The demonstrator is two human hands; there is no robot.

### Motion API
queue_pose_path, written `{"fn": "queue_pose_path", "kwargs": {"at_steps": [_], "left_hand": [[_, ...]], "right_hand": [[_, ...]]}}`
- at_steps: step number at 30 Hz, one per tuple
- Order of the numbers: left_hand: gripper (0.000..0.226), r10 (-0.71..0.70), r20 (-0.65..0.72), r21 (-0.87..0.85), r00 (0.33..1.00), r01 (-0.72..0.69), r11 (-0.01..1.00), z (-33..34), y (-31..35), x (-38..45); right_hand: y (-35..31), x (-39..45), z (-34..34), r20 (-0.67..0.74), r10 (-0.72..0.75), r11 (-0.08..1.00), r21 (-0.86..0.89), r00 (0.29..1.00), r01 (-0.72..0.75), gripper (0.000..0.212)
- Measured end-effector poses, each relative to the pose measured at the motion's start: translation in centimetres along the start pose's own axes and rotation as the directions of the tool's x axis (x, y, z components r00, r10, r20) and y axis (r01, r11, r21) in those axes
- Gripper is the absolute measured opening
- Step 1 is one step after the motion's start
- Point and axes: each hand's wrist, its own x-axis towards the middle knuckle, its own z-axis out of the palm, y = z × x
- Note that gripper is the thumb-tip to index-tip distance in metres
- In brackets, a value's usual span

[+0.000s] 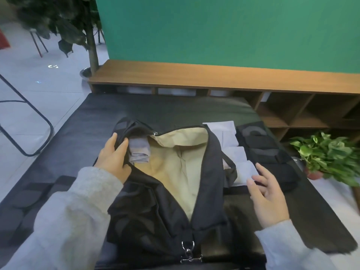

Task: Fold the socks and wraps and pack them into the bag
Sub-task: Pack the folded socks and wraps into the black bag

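Head view: we look down on a black zip-top fabric bag with cream lining (176,172), lying open on a black padded bench (136,106). The bag's long axis runs away from us, its mouth spread wide along the zip. One folded pale grey sock (139,151) already sits inside, at the far left end of the lining.

Left hand (115,158): fingers curled round the bag's left rim, holding the mouth open. Right hand (266,193): fingers loosely spread, holding nothing, fingertips at or just over the nearest piece in a row of folded white pieces (233,152); we cannot tell whether they touch.

Key relation: the remaining items lie to the right of the bag. The white row runs parallel to the bag's long axis, just beside its right wall; a row of folded black wraps (261,147) lies further right. The right hand is clearly nearer both.

Judgement: next transfer is a short leftward carry by the right hand over the bag's right wall, while the left keeps the opening wide.
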Motion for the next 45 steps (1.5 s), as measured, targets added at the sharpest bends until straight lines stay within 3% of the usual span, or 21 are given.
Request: {"fn": "queue_pose_path", "kwargs": {"at_steps": [5, 10, 14, 19, 22, 25, 28, 31, 34, 45], "left_hand": [[0.071, -0.006, 0.023, -0.016, 1.000, 0.006, 1.000, 0.3, 0.2, -0.6], [0.071, -0.011, 0.029, -0.006, 1.000, 0.011, 1.000, 0.4, 0.6, -0.8], [0.069, -0.025, 0.021, -0.008, 0.999, 0.025, 1.000, 0.3, 0.7, -0.9], [0.068, -0.031, 0.026, -0.001, 0.999, 0.031, 1.000, 0.2, 0.8, -0.9], [0.068, -0.028, 0.023, -0.008, 0.999, 0.029, 1.000, 0.3, 0.7, -0.8], [0.068, -0.028, 0.016, -0.009, 0.999, 0.028, 1.000, 0.4, 0.7, -0.7], [0.068, -0.030, 0.024, -0.009, 0.999, 0.031, 0.999, 0.5, 0.7, -0.7], [0.068, -0.026, 0.030, -0.011, 0.999, 0.026, 1.000, 0.6, 0.6, -0.8], [0.069, -0.024, 0.029, -0.012, 0.999, 0.024, 1.000, 0.6, 0.6, -0.7], [0.069, -0.024, 0.034, -0.010, 0.999, 0.024, 1.000, 0.8, 0.8, -0.7]], "right_hand": [[3.0, 1.3, 1.0, 0.046, 0.294, 0.956, -0.016, 0.955, -0.293, 0.042], [4.0, 2.6, 2.8, 0.087, 0.393, 0.918, 0.021, 0.915, -0.396, 0.051], [3.4, 3.7, 4.1, 0.091, 0.377, 0.926, -0.019, 0.922, -0.377, 0.042], [3.2, 4.2, 5.0, 0.026, 0.286, 0.915, -0.304, 0.958, -0.264, 0.048], [3.2, 4.9, 5.3, 0.084, 0.266, 0.853, -0.484, 0.960, -0.194, 0.055], [1.9, 5.9, 5.4, 0.026, 0.251, 0.767, -0.615, 0.968, -0.182, 0.018], [2.1, 5.6, 4.7, 0.089, 0.314, 0.745, -0.640, 0.945, -0.187, 0.016], [2.3, 5.6, 5.3, 0.014, 0.276, 0.748, -0.630, 0.961, -0.206, 0.016], [3.3, 4.6, 4.3, 0.118, 0.304, 0.728, -0.668, 0.945, -0.151, 0.035], [5.2, 3.1, 1.6, 0.198, 0.373, 0.740, -0.652, 0.906, -0.163, 0.031]]}}
